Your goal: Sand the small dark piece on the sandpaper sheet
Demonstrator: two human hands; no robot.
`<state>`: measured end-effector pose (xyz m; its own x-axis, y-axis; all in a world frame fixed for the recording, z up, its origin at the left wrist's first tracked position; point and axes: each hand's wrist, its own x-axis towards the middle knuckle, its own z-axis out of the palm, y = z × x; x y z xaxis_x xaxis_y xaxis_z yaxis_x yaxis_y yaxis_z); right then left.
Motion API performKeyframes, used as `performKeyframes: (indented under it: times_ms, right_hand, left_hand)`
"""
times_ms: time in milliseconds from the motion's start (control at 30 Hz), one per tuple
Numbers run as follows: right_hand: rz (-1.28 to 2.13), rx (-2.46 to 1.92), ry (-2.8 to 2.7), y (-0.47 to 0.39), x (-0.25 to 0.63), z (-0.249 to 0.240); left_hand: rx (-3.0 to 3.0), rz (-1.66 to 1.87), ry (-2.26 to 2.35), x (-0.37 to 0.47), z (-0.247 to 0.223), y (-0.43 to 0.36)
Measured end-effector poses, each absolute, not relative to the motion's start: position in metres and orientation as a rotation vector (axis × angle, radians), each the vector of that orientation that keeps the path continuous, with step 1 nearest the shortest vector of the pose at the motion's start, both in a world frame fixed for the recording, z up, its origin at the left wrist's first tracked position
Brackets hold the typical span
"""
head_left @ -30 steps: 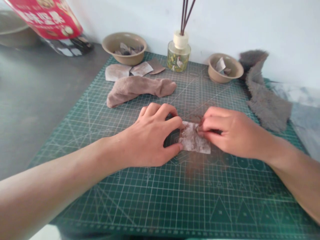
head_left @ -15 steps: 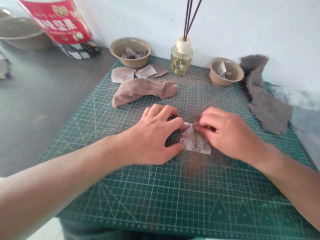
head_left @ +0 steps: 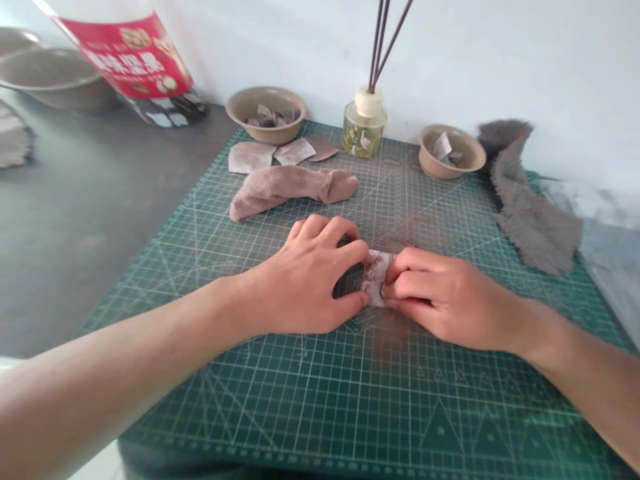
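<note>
Bowls [head_left: 267, 135] at top — right hand [head_left: 450, 300] partly hides sheet [head_left: 375, 277]
Left hand [head_left: 305, 283], spread, pins left edge — right grip unclear, long axis hidden.

Looks like a home craft corner: flat dark-grey bench [head_left: 135, 200], green gridded cutting mat [head_left: 320, 400], round tan bowls [head_left: 273, 135], clear printed-glass reed diffuser [head_left: 364, 137], red-labelled plastic snack pouch [head_left: 135, 60], plain white wall [head_left: 500, 60] behind.

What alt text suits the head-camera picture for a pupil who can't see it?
A person's left hand presses the edge of a small, brown-smudged pale sheet on a green cutting mat; the right hand touches it with bent fingers. Behind are a brown cloth and a reed diffuser between two bowls.
</note>
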<state>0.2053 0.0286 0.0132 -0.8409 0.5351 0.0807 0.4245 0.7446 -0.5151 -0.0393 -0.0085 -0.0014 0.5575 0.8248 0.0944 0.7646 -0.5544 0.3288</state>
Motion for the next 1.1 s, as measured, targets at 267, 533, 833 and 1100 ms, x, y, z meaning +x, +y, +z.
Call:
performKeyframes:
  times_ms: [267,533,833,1100]
  right_hand:
    - [0.706,-0.814,-2.728,0.028,0.207,0.014]
    - [0.605,-0.858,-2.676,0.032,0.206,0.011]
    - [0.601,-0.893,-2.673,0.033,0.208,0.011]
    - [0.59,-0.872,-2.649,0.037,0.205,0.009]
  left_hand:
    - [2.534,0.353,1.333,-0.039,-0.002,-0.008]
    - [2.53,0.343,1.322,-0.041,-0.001,-0.008]
    - [2.519,0.349,1.326,-0.04,-0.002,-0.007]
    - [2.528,0.333,1.332,-0.04,-0.002,-0.009]
